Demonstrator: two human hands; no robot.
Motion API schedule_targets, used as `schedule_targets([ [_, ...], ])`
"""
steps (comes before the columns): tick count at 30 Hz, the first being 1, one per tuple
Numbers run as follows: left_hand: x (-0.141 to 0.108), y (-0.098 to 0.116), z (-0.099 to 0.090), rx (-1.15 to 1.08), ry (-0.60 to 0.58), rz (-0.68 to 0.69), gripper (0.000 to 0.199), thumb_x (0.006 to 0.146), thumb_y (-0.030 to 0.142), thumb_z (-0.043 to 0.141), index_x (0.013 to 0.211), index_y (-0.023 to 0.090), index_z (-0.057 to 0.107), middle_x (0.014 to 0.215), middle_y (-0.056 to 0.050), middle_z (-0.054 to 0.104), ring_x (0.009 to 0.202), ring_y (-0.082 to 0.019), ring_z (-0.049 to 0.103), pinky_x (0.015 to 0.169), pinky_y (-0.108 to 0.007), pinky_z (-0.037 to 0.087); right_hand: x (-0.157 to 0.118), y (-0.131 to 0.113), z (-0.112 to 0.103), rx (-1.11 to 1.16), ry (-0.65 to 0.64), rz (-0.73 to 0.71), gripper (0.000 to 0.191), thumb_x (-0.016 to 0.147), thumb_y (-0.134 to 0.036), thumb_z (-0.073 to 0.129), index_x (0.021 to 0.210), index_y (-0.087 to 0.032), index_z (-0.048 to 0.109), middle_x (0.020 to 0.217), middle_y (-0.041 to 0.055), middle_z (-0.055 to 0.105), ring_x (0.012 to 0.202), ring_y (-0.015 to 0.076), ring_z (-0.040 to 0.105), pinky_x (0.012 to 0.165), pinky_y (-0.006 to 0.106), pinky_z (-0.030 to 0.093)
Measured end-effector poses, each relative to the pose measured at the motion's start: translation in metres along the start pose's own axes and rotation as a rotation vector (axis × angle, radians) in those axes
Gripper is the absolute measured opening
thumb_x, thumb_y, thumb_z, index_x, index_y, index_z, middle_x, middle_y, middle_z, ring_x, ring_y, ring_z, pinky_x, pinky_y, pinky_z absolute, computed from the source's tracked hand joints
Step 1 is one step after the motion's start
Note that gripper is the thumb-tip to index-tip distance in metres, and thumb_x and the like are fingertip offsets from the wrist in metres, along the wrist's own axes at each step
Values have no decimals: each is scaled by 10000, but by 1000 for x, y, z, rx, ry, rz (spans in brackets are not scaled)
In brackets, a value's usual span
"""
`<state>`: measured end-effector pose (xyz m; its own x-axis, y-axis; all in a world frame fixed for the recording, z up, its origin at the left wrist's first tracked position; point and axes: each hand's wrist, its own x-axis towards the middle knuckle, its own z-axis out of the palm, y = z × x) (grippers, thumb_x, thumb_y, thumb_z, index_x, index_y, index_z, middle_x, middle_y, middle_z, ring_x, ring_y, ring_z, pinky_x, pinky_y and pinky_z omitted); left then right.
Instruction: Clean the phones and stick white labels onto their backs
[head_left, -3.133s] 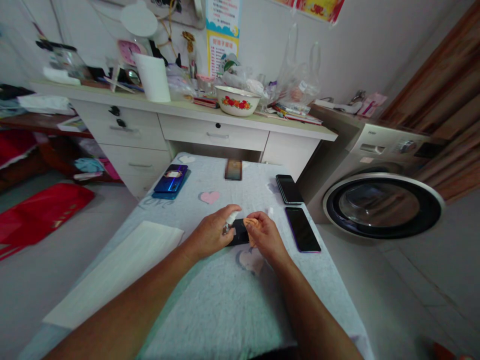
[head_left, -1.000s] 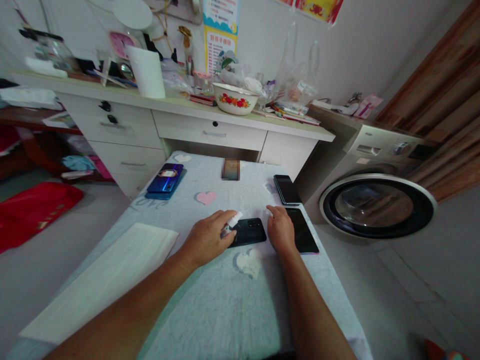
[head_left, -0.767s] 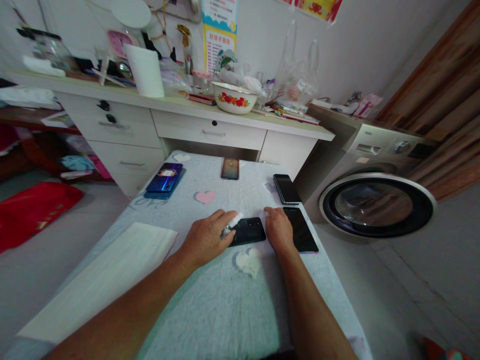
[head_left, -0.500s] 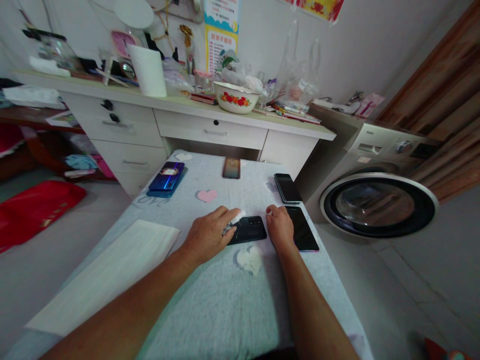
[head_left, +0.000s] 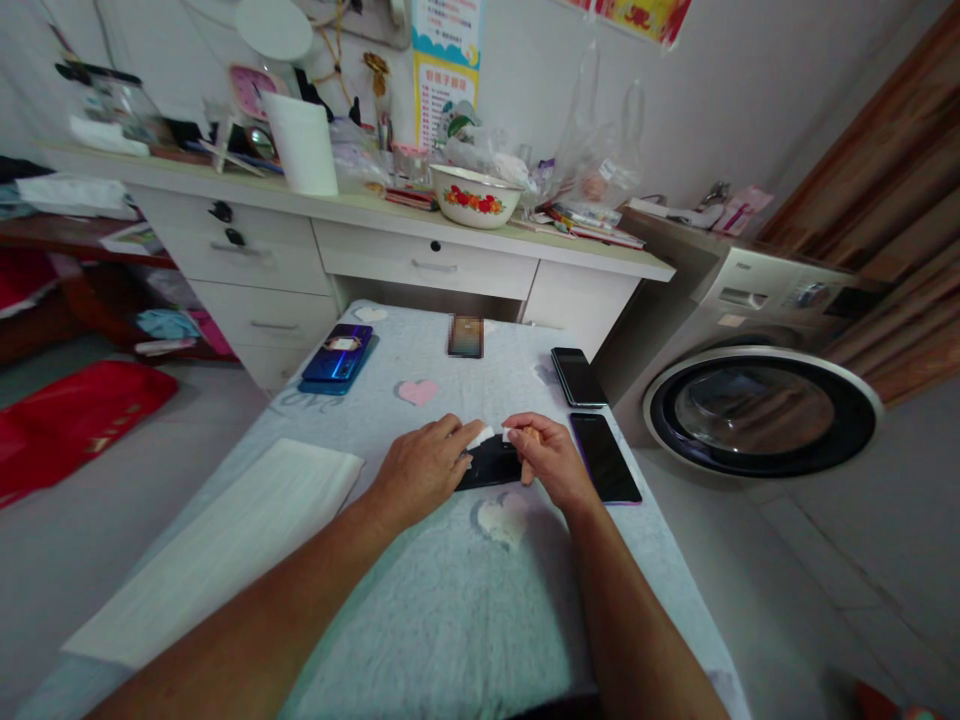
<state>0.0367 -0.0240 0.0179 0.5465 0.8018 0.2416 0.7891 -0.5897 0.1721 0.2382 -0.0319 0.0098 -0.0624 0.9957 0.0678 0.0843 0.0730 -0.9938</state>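
Note:
A dark phone (head_left: pixel 489 470) lies back up on the cloth-covered table, between my two hands. My left hand (head_left: pixel 424 462) rests at the phone's left end, its fingers closed on a crumpled white tissue (head_left: pixel 482 436) over the upper edge. Over the phone's right end is my right hand (head_left: pixel 551 458), fingers curled and pinching a small white piece (head_left: pixel 507 435) that may be tissue. The hand covers that end of the phone. Just right of it lies a black-screened phone (head_left: pixel 606 458) with a purple edge.
Blue phones (head_left: pixel 337 355) lie stacked at the table's far left, a brown card-like item (head_left: pixel 466 337) at the back, another dark phone (head_left: pixel 578 378) at the right. A long white sheet (head_left: pixel 217 550) covers the left front. Beyond stand a white desk (head_left: pixel 427 250) and a washing machine (head_left: pixel 750 350).
My right hand has moved left from beside the phone to over its right end, with the small white piece in its fingers. My left hand has barely moved.

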Motion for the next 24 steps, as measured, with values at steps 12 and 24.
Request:
schedule_targets([
  [12,0,1,6,-87,-35,81,347,885,241,529,1227,234,469,1070,-42,615,994,-212,584,848,-338,476,0,4,13,-20,-25,-47,224,762,-387,681,854,-192,622,561,-68,450,470,75,384,447,205,276],
  [24,1,1,9,-14,-31,75,195,888,263,543,1074,213,508,966,-37,595,914,-207,572,785,-330,462,-4,2,8,-69,-98,-90,220,811,-329,632,979,-193,676,534,-76,441,401,55,386,418,197,272],
])
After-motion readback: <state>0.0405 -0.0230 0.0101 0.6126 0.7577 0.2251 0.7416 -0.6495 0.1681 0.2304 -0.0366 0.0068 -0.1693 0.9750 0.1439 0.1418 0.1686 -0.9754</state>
